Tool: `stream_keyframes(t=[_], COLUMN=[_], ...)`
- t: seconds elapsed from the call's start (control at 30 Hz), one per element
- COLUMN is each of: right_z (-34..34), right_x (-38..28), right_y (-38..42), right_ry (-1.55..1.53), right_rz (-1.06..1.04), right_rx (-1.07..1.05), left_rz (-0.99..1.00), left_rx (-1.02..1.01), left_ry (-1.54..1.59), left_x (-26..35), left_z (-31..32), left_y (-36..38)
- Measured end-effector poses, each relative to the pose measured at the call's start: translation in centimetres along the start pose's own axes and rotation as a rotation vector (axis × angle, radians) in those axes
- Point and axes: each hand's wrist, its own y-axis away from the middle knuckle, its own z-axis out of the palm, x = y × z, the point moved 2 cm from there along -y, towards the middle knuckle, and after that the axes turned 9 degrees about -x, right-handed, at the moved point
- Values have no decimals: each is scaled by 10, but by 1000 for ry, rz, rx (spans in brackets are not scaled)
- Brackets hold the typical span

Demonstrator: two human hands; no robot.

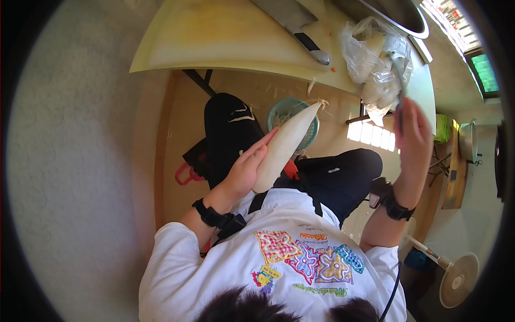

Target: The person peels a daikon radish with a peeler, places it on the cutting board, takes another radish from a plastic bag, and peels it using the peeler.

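Observation:
My left hand point(249, 165) is wrapped round the thick lower part of a long white radish point(287, 147), which slants up to the right with its thin tip uppermost. Raised at the right, my right hand point(414, 131) grips the dark handle of a slim tool point(399, 80), whose blurred upper part overlaps a plastic bag. Below the radish's tip, a blue-green basket point(314, 131) with pale peelings stands on the floor between my knees.
A cleaver point(289, 19) lies on the table point(209, 48), its handle near the front edge. The clear bag point(370, 59) holds white radishes beside a metal bowl point(386, 13). A fan point(458, 280) stands at lower right.

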Motion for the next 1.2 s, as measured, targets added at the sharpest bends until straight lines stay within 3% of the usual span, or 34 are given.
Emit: stream_keyframes(t=[0.1, 0.17, 0.23, 0.37, 0.63, 0.7, 0.8, 0.87, 0.97, 1.07, 1.2], right_z=[45, 77, 99, 115, 110, 101, 68, 27, -9, -30, -3], right_x=[36, 39, 49, 61, 60, 61, 84, 96, 64, 51, 45], right_y=[32, 58, 77, 92, 87, 74, 33, 9, 11, 16, 31], right_ry=[4, 215, 283, 303, 433, 456, 409, 191, -150, -179, -192], right_rz=[159, -25, -24, -146, -225, -199, 70, 157, 47, 57, 56], right_rx=[-236, -495, -687, -671, -652, -514, -217, 18, 293, 342, 198], left_rz=[-8, -24, -55, -18, -39, -36, -50, -63, -35, -62, -14], left_rx=[-24, 1, 29, -77, -45, -93, -139, -138, -172, -167, -228], left_ry=[48, 39, 29, 30, 45, 74, 81, 54, 68, 47, 56], left_x=[1, 3, 3, 2, 1, 0, 2, 8, 7, 4, 5], left_z=[1, 4, 2, -2, 1, 2, 8, 15, 20, 12, 17], left_y=[-3, -4, -1, -3, 2, 3, 8, 9, 14, 4, 2])
